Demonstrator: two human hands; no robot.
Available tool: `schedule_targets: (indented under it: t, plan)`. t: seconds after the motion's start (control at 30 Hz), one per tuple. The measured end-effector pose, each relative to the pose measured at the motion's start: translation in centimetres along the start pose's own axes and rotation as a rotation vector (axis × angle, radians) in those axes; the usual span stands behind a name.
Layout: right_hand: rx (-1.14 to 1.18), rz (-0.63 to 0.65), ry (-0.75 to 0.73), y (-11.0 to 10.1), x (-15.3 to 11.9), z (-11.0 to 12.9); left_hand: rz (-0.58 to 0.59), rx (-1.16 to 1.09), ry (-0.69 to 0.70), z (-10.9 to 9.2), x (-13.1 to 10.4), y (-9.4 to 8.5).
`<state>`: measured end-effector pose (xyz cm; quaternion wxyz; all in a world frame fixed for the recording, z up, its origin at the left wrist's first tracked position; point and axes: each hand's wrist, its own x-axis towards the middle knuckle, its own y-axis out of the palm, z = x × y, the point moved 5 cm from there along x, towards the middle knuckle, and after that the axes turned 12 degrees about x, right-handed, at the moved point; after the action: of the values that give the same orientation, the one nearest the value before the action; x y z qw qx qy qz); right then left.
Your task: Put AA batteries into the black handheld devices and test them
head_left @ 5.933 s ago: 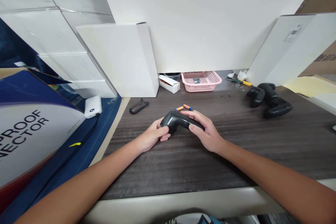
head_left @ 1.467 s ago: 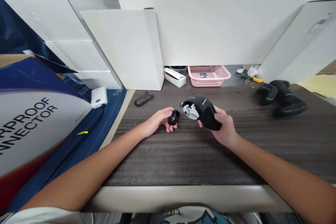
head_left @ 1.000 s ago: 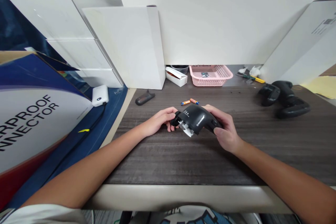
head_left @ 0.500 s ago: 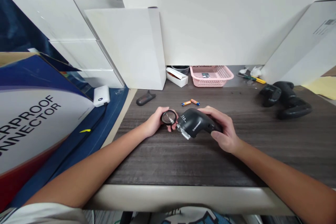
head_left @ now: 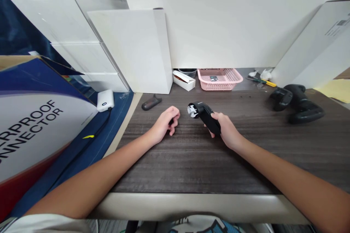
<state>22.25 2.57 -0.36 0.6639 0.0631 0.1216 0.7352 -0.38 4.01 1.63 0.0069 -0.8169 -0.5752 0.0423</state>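
My right hand [head_left: 225, 127] is wrapped around the handle of a black fabric shaver [head_left: 206, 114]. The shaver's round head points left and shows its bare silver blade [head_left: 192, 111]. To the left, my left hand [head_left: 166, 123] is curled closed, apart from the shaver. A dark bit of the round mesh cover [head_left: 171, 121] shows between its fingers; most of that cover is hidden. Behind my left hand, a smoky dark plastic piece [head_left: 151, 102] lies on the desk. The two batteries are hidden behind the shaver.
A pink basket [head_left: 221, 86] and a small white box [head_left: 183, 80] stand at the back of the dark desk [head_left: 191, 167]. On the right lie black objects [head_left: 298, 103] and a yellow-handled tool [head_left: 268, 83]. Tall white boxes [head_left: 131, 51] and a white power bank [head_left: 105, 100] are at left.
My right hand has turned the shaver upward, so its blade faces left and its head covers the batteries. My left hand has rolled the mesh cover mostly out of sight and drawn slightly left.
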Motion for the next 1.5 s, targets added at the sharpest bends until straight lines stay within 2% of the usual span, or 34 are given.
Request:
schedule_targets:
  t: [0.13, 0.23, 0.37, 0.97, 1.5]
  plan:
    - [-0.053, 0.037, 0.017, 0.3, -0.5, 0.0, -0.055, 0.214, 0.078, 0.0, -0.6, 0.4]
    - [-0.115, 0.071, 0.026, 0.8, -0.8, 0.3, -0.069, 0.256, 0.123, 0.0, -1.0, 0.8]
    - [-0.175, 0.101, 0.038, 0.9, -1.0, 0.4, -0.083, 0.278, 0.118, 0.0, -1.2, 0.9]
    - [-0.228, 0.135, 0.043, 0.8, -0.9, 0.1, -0.106, 0.278, 0.109, -0.2, -1.0, 0.7]
    - [-0.193, 0.144, 0.060, 1.2, -1.0, 0.5, -0.067, 0.150, 0.073, 0.3, -0.5, 0.8]
